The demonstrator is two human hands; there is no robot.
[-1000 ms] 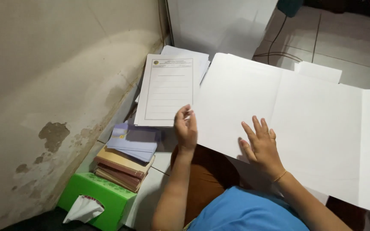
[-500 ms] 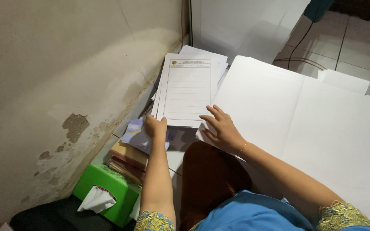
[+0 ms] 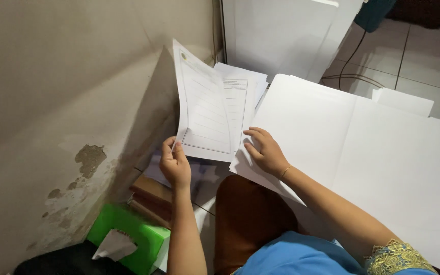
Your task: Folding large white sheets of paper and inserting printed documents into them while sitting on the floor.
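Note:
My left hand (image 3: 174,164) pinches the lower left corner of a printed ruled sheet (image 3: 202,109) and lifts it up off a stack of printed papers (image 3: 238,99) by the wall. My right hand (image 3: 264,150) rests flat, fingers spread, on the near left corner of a large white sheet (image 3: 362,153) spread over the floor, its fingertips close to the lifted sheet's lower edge.
A stained beige wall (image 3: 62,102) runs along the left. Below it lie stacked books (image 3: 151,196) and a green tissue box (image 3: 128,239). A white board (image 3: 281,35) leans at the back, with cables (image 3: 347,76) on the tiled floor. More white sheets (image 3: 403,102) lie at the right.
My left hand has taken the ruled sheet's corner and raised it upright off the stack. My right hand shifted slightly on the large sheet's corner. The view moved closer.

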